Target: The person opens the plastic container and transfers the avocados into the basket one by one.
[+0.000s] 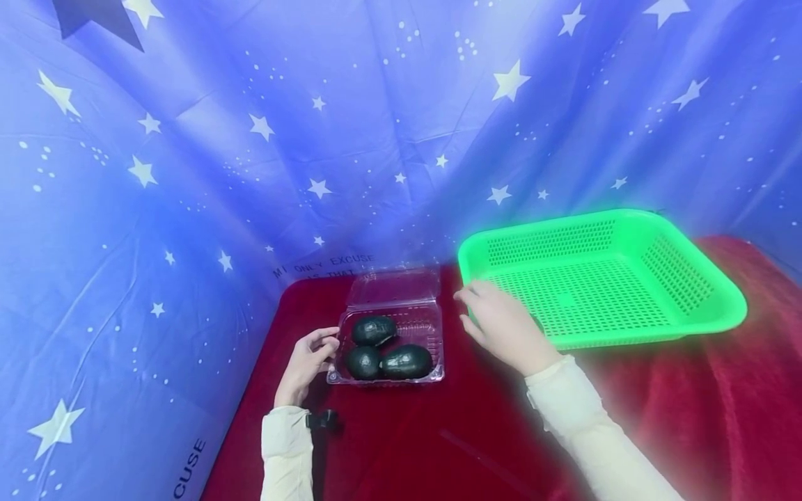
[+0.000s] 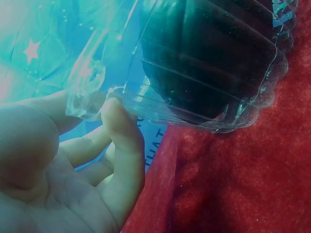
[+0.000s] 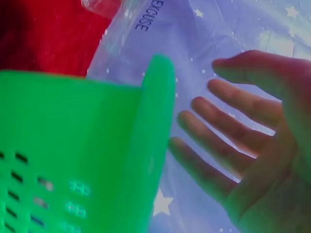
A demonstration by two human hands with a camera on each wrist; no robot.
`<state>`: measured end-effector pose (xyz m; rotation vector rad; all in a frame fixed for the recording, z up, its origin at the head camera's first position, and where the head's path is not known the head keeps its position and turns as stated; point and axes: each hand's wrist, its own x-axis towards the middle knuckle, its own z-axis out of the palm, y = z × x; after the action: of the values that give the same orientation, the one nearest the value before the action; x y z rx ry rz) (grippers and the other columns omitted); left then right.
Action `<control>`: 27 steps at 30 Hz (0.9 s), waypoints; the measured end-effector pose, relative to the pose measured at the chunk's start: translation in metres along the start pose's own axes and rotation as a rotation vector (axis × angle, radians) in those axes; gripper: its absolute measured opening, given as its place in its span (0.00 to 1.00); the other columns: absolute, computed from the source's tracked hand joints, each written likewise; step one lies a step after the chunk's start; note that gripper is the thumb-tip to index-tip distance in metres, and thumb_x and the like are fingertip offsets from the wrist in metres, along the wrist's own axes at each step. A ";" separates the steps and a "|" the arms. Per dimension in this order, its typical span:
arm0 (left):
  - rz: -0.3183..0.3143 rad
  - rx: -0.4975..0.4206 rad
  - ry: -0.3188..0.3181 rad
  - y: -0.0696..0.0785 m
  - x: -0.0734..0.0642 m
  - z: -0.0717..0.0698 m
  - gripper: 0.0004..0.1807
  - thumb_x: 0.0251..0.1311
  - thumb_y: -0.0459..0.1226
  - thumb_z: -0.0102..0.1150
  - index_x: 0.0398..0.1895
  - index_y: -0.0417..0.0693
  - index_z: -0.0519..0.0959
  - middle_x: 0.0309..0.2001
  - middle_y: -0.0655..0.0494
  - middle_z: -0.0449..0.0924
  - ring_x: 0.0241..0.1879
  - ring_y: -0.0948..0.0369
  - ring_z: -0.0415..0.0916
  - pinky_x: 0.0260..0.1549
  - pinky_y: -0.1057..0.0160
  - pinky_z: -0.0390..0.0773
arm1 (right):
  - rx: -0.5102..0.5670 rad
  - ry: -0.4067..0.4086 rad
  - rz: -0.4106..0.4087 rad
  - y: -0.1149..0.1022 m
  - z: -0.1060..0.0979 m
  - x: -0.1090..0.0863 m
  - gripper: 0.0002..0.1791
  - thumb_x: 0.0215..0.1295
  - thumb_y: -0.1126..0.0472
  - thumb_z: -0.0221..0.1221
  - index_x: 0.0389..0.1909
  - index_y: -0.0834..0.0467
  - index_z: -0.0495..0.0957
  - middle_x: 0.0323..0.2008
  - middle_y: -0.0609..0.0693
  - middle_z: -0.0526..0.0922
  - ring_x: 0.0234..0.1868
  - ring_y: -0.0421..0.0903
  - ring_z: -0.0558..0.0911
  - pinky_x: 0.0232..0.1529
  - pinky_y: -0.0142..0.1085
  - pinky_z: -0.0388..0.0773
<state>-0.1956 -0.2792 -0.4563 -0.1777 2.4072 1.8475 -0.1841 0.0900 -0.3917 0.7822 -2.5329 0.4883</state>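
A clear plastic clamshell box (image 1: pixel 432 327) stands with its lid (image 1: pixel 395 287) raised at the back. Three dark green avocados lie in it: one behind (image 1: pixel 374 330), one front left (image 1: pixel 363 362) and one front right (image 1: pixel 407 362). At the box's left side, my left hand (image 1: pixel 308 358) pinches the rim between thumb and finger; the left wrist view shows a fingertip (image 2: pixel 112 109) right at the clear edge. My right hand (image 1: pixel 504 323) holds nothing, its fingers spread beside the near left corner of a green plastic basket (image 1: pixel 683 330). The basket's rim (image 3: pixel 158 111) is close to those fingertips.
A red cloth (image 1: pixel 401 438) covers the table under the box and basket. Behind and to the left hangs a blue curtain (image 1: pixel 376 125) with white stars, close to the table's back edge. The basket takes up the back right.
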 end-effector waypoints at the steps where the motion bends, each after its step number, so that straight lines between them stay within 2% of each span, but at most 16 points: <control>1: 0.000 0.000 -0.001 0.000 0.000 0.000 0.22 0.65 0.31 0.59 0.62 0.36 0.75 0.38 0.53 0.79 0.33 0.63 0.74 0.25 0.69 0.79 | 0.004 0.007 -0.003 -0.002 0.002 0.001 0.21 0.56 0.63 0.69 0.50 0.67 0.79 0.45 0.59 0.82 0.47 0.54 0.81 0.47 0.46 0.82; 8: -0.002 -0.001 -0.005 0.001 -0.001 0.000 0.22 0.65 0.31 0.59 0.62 0.37 0.75 0.38 0.54 0.79 0.33 0.63 0.74 0.25 0.69 0.79 | 0.007 0.030 -0.052 -0.016 0.015 0.003 0.20 0.55 0.61 0.70 0.49 0.63 0.80 0.42 0.55 0.81 0.44 0.51 0.81 0.45 0.43 0.83; 19: 0.000 -0.005 0.001 0.001 -0.001 0.000 0.22 0.65 0.30 0.58 0.62 0.37 0.75 0.38 0.54 0.79 0.33 0.63 0.75 0.25 0.69 0.79 | -0.026 -0.009 -0.100 -0.034 0.035 0.001 0.19 0.55 0.60 0.70 0.48 0.59 0.81 0.40 0.51 0.80 0.40 0.47 0.78 0.38 0.37 0.81; 27: -0.004 -0.014 -0.004 0.000 0.000 0.001 0.21 0.65 0.30 0.58 0.61 0.36 0.75 0.37 0.55 0.79 0.32 0.63 0.75 0.25 0.69 0.79 | -0.027 -0.035 -0.129 -0.042 0.046 0.001 0.20 0.56 0.58 0.70 0.50 0.58 0.80 0.41 0.52 0.80 0.42 0.48 0.79 0.44 0.37 0.82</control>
<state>-0.1954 -0.2787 -0.4564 -0.1801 2.3905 1.8612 -0.1738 0.0362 -0.4215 0.9449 -2.4956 0.3997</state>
